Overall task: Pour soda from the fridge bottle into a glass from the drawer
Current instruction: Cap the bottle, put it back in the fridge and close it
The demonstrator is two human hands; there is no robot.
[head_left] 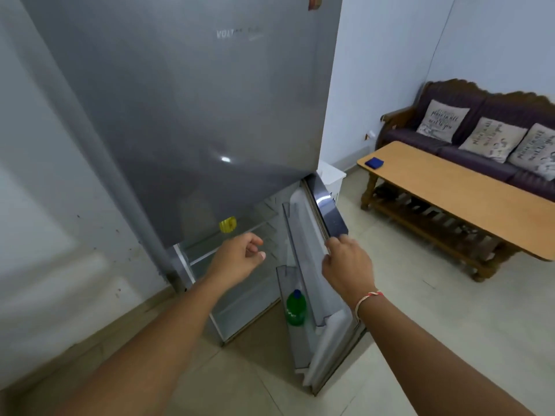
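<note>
A grey fridge (186,115) stands in front of me with its lower door (327,208) swung open to the right. A green soda bottle (296,309) with a blue cap stands upright in the door's bottom shelf. My right hand (348,265) grips the top edge of the open door. My left hand (240,259) hovers in front of the fridge's open compartment, fingers loosely curled, holding nothing. The bottle sits below and between both hands. No glass or drawer is in view.
A small yellow object (227,225) sits on a shelf inside the fridge. To the right stand a wooden coffee table (456,190) with a blue item (374,162) and a dark sofa (480,136) with cushions. A white wall runs along the left.
</note>
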